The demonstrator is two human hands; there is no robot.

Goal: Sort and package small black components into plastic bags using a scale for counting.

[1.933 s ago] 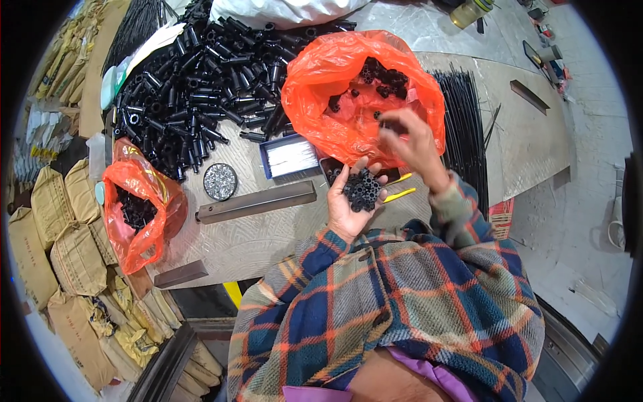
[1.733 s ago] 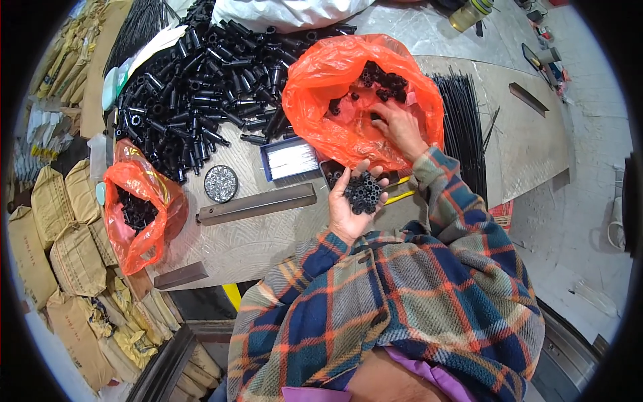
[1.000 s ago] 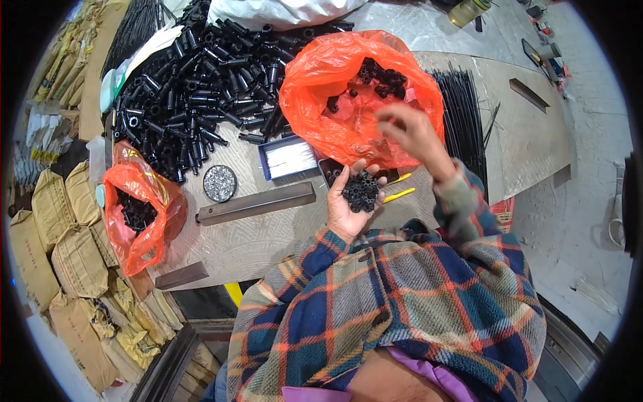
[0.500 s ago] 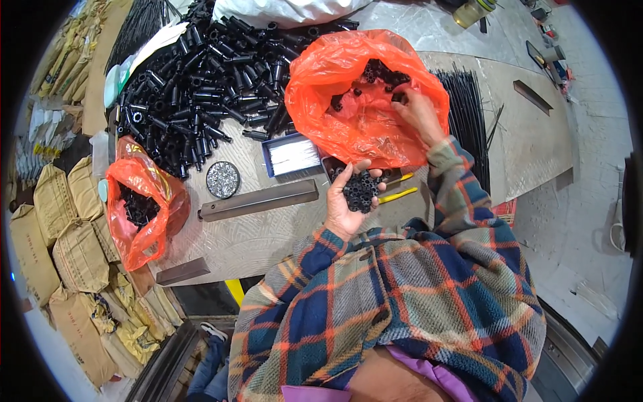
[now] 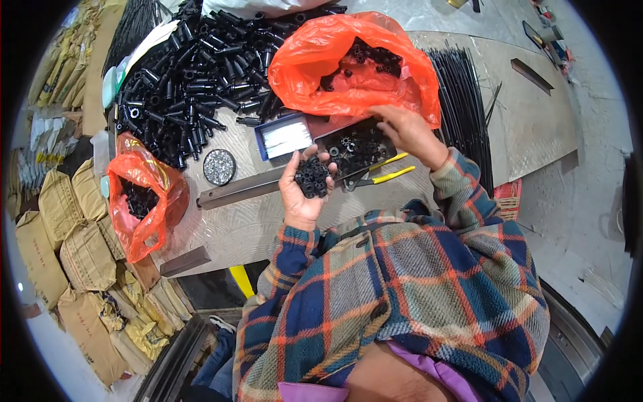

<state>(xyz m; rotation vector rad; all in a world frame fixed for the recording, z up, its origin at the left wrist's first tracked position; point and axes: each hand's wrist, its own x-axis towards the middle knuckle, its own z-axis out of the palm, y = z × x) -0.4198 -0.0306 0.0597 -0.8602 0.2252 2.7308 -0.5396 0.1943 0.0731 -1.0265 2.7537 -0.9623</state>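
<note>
Head view: cupped left hand (image 5: pixel 303 194) cradles black plastic pieces (image 5: pixel 312 178), orientation unclear; right hand (image 5: pixel 406 134), fingers loosely bent and holding nothing, touches the orange bag (image 5: pixel 348 67) far on the tabletop (image 5: pixel 248 221).

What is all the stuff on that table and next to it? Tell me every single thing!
Small ring-shaped parts: a handful, black, in the left palm.
Tray: one, black, holding more small parts, under the right hand.
Big bag: one, orange, on the table behind the tray, black parts inside.
Small bag: one, orange, at the table's left edge, black parts inside.
Tubes: a large pile, black, far left of the table.
Thin rods: a bundle, black, right of the big bag.
Pliers: one pair, yellow handles, beside the tray.
Round tin: one, silvery, near the metal bar.
Metal bar: one, grey, across the table.
Sacks: many, tan, stacked left.
Left hand: cupped, palm up.
Right hand: over the tray's edge.
</note>
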